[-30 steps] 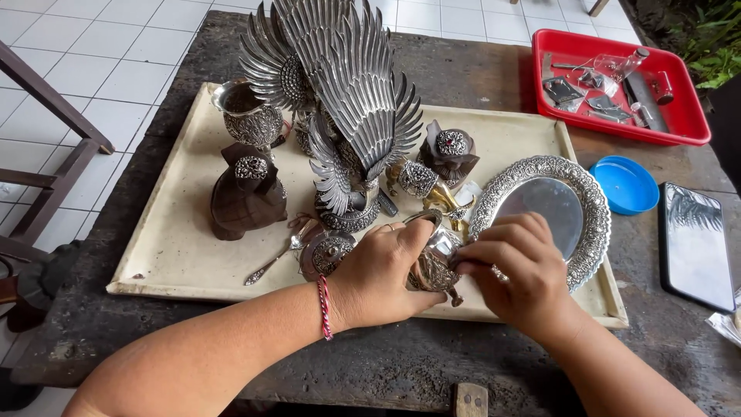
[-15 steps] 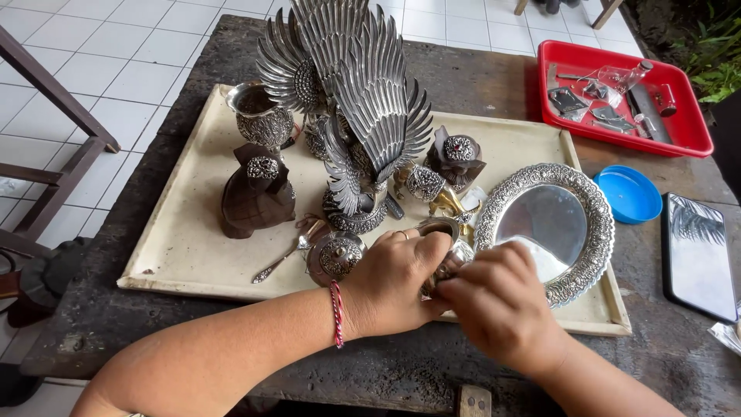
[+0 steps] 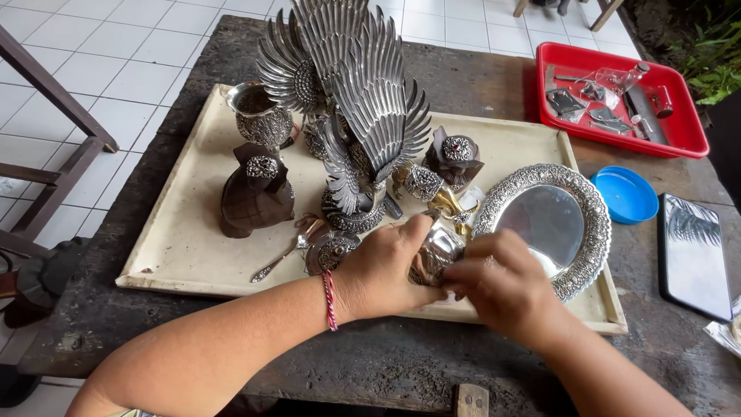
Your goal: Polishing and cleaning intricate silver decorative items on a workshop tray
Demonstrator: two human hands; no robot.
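Two hands: left hand (image 3: pixel 386 270), right hand (image 3: pixel 502 289) | fingers pinching one small silver piece (image 3: pixel 440 251), perhaps | one winged statue (image 3: pixel 355 100)

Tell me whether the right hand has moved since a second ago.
Barely. The right hand stays clasped with the left hand on the small silver piece, beside the silver plate.

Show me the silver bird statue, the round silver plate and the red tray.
Silver bird statue (image 3: pixel 363 100), head view, on its raised wing feathers.
Round silver plate (image 3: pixel 540 220), head view, on its smooth centre.
Red tray (image 3: pixel 687 143), head view, on its near rim.

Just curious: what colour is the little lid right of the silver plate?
Bright blue lid, clearest in the head view.
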